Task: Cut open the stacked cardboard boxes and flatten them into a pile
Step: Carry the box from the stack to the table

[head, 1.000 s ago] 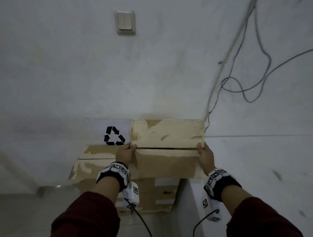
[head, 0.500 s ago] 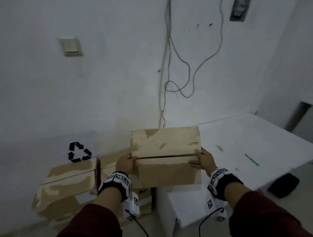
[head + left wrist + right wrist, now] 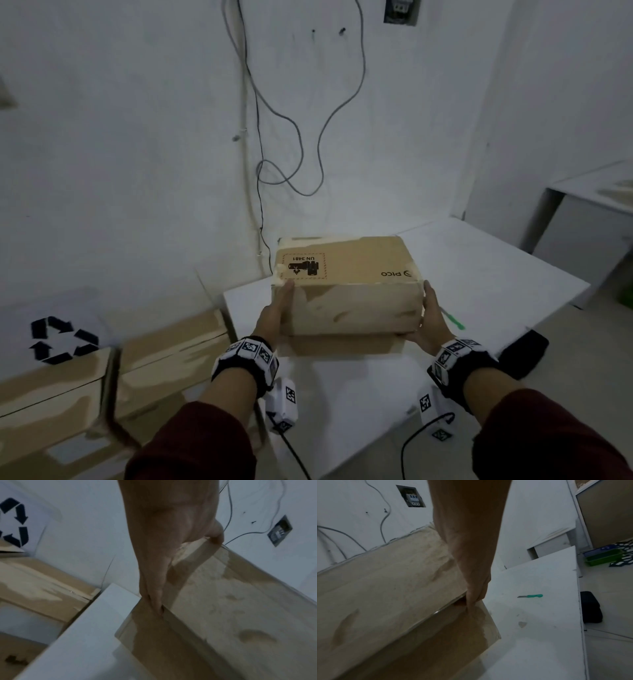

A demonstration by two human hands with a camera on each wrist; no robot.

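Note:
I hold a taped brown cardboard box (image 3: 349,301) with both hands just above the white table (image 3: 479,267). Its printed side with a black label faces up. My left hand (image 3: 274,315) grips the box's left end, thumb by the top corner and fingers along the lower edge (image 3: 159,608). My right hand (image 3: 431,318) grips the right end, fingers curled under the bottom edge (image 3: 471,601). A green-handled knife (image 3: 530,596) lies on the table to the right of the box (image 3: 385,588). More taped boxes (image 3: 171,349) stand stacked on the floor at the left.
A recycling sign (image 3: 61,339) hangs on the wall behind the stacked boxes. Loose cables (image 3: 308,137) dangle down the wall behind the table. A black case (image 3: 524,353) lies on the floor by the table's right edge. A green tray (image 3: 604,558) sits further right.
Both hands have carried the box from the stack at the left over to the white table. The box has tipped so its printed side faces up.

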